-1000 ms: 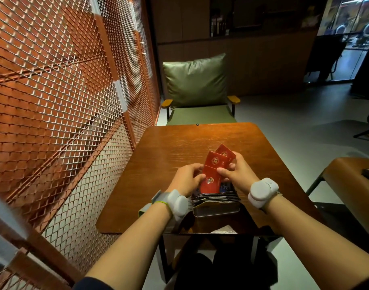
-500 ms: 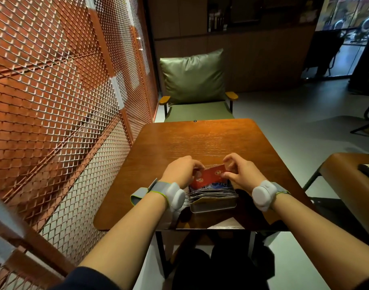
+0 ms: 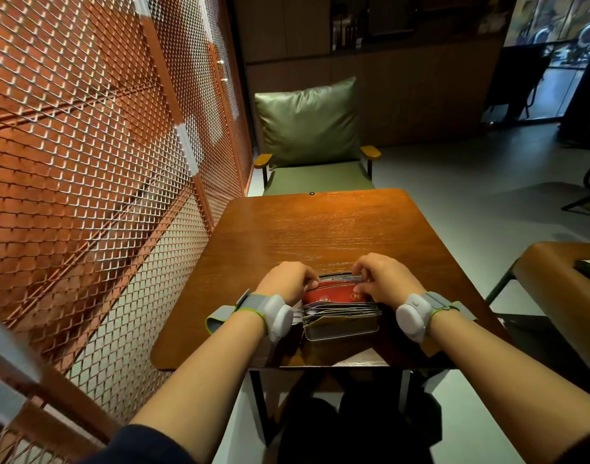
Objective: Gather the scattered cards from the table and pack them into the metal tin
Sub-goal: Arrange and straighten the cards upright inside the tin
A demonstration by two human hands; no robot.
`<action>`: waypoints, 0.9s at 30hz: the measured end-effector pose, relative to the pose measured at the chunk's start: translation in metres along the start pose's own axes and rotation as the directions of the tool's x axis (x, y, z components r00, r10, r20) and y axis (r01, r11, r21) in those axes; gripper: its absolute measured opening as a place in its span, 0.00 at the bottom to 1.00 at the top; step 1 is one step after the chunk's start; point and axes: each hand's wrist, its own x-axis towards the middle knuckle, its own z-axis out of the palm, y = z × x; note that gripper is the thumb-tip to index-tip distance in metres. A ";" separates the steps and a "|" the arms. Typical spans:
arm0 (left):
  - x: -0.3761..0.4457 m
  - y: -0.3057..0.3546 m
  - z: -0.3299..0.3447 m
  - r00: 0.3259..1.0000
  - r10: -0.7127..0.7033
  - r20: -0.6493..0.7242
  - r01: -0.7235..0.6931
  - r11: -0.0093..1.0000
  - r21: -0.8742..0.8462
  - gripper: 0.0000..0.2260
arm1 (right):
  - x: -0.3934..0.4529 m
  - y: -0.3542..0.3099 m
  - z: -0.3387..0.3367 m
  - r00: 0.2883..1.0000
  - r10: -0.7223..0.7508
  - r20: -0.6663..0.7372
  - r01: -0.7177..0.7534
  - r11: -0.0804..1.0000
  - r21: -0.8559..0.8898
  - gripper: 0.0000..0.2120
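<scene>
A shallow metal tin sits near the front edge of the wooden table. It is packed with several cards standing on edge. Red-backed cards lie low at the far end of the tin. My left hand pinches their left end and my right hand pinches their right end, with fingertips pressed down on them. Both wrists wear grey bands with white pods. The far wall of the tin is hidden behind the cards and fingers.
A copper mesh screen runs along the table's left side. A green cushioned armchair faces me past the far edge. Another wooden seat stands to the right, across a strip of grey floor.
The red cards were fanned upright above the tin a second ago. Both hands have since lowered them and pressed them down into the far end of the tin.
</scene>
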 end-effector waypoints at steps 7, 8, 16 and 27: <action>-0.003 0.004 -0.002 0.967 0.073 -0.243 -0.084 0.996 -0.034 0.07 | 0.006 -0.002 0.005 1.000 0.002 0.013 -0.001 0.997 -0.073 0.11; -0.004 0.004 -0.002 0.962 0.067 -0.265 -0.087 0.994 -0.062 0.06 | 0.007 -0.002 0.006 1.000 0.008 0.008 -0.008 0.997 -0.077 0.10; -0.009 0.000 -0.008 0.996 0.074 0.051 -0.049 0.924 -0.379 0.16 | 0.000 -0.012 -0.002 0.995 -0.090 0.047 0.083 0.988 0.132 0.10; -0.008 -0.013 -0.005 0.998 0.023 0.052 -0.009 0.970 -0.244 0.12 | -0.002 -0.023 -0.002 0.986 -0.047 0.159 0.026 0.991 0.130 0.12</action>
